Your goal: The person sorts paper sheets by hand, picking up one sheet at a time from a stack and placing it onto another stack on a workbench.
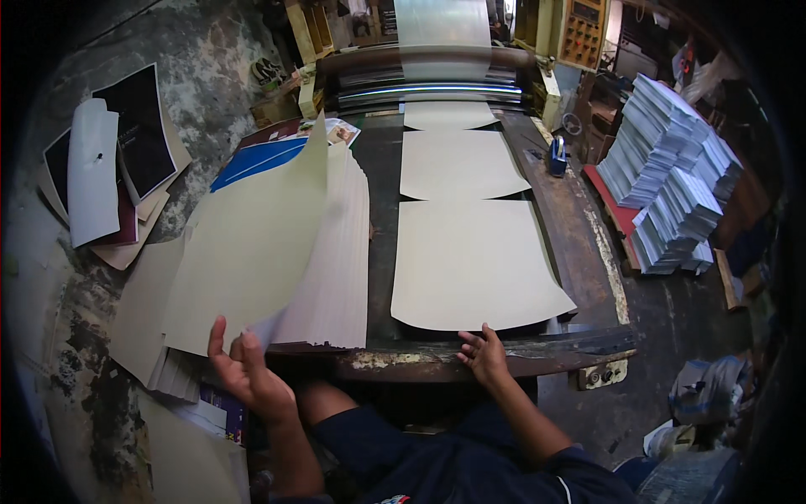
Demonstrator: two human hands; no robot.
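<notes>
My left hand (pixel 252 380) is at the near edge of a large cream sheet (pixel 243 252), fingers raised and apart in front of it; no closed grip shows. The sheet curves over a tall paper stack (pixel 332 269), its right side lifted off. My right hand (pixel 485 357) stands open at the near edge of another cream sheet (pixel 474 260), fingertips close to or touching that edge. Beyond it, a second sheet (pixel 457 164) and a third sheet (pixel 445 115) lie in line on the dark machine bed (pixel 382 193), running toward the metal roller (pixel 428 94).
Piles of bundled paper (pixel 672 168) stand at the right on a red board (pixel 609 197). A blue tape dispenser (pixel 557 157) sits on the bed's right rim. Dark and white sheets (pixel 92 168) lie at the left. A control panel (pixel 583 32) is at the back right.
</notes>
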